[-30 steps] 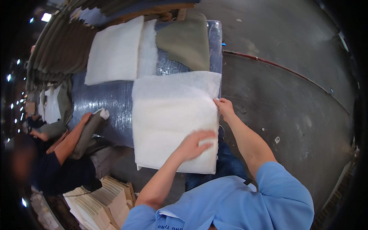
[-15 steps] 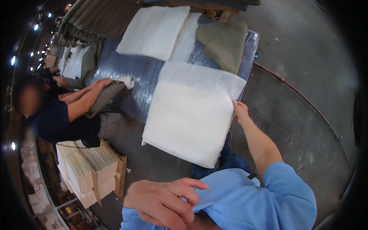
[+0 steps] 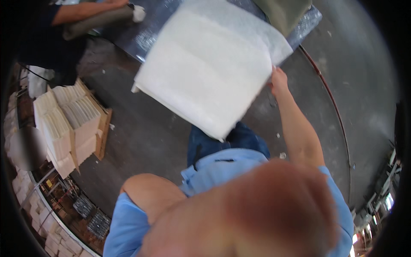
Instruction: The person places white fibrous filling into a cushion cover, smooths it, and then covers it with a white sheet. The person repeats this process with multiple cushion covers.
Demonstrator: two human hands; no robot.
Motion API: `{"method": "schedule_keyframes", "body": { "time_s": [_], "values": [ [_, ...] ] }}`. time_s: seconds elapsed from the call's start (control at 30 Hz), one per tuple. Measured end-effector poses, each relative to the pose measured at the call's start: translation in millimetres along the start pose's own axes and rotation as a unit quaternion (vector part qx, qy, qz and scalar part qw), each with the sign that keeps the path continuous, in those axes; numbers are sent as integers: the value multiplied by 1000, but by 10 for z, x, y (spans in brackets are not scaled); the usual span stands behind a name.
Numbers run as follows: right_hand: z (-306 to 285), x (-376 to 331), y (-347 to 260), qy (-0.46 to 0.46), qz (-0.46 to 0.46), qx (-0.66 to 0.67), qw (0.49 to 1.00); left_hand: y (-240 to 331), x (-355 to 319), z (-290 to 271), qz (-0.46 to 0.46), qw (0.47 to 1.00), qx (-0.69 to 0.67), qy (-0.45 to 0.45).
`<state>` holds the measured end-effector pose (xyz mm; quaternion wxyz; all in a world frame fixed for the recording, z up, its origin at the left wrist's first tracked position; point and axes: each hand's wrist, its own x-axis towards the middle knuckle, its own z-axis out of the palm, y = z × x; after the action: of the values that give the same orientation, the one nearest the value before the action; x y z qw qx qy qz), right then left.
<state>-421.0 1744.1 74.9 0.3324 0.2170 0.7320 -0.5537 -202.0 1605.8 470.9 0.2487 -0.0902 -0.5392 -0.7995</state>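
A white square cushion insert (image 3: 205, 64), covered in soft batting, lies at the edge of the dark plastic-wrapped table (image 3: 147, 36) and juts out over my side. A loose batting flap (image 3: 257, 32) spreads from its far end. My right hand (image 3: 279, 81) grips the right edge of the insert, with the fingertips partly hidden behind it. Very close to the camera, my left hand (image 3: 282, 201) is a large blur in front of my chest. Its fingers cannot be made out, and it is apart from the insert.
Grey-green fabric (image 3: 287, 13) lies on the table's far right corner. At the left, a co-worker's arm (image 3: 85, 13) rests over a rolled grey-green cover (image 3: 100, 21) with white filling at its end. Stacked cream foam slabs (image 3: 70, 122) stand on the floor. A reddish-brown hose (image 3: 327, 88) runs along the right.
The view has tipped down, so table and co-worker sit higher. My left hand has risen toward the camera and to the right, now blurred. The right hand keeps its grip on the insert's edge.
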Motion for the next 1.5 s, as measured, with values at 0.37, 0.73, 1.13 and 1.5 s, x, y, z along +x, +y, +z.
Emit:
{"method": "schedule_keyframes", "body": {
  "time_s": [0.37, 0.73, 1.13, 1.5],
  "values": [
    [70, -90, -33, 2, 14, -28, 999, 106, -94, 301, 7, 998, -38, 48],
    [86, -46, 6, 11, -2, -40, 999, 71, -134, 243, 48, 998, -38, 26],
    [153, -125, -20, 34, -35, -22, 999, -76, -166, -262, 76, 994, 81, 18],
    [26, 38, 85, 18, -37, -12, 999, -128, -382, -552, 68, 978, 171, 97]
  ]
}}
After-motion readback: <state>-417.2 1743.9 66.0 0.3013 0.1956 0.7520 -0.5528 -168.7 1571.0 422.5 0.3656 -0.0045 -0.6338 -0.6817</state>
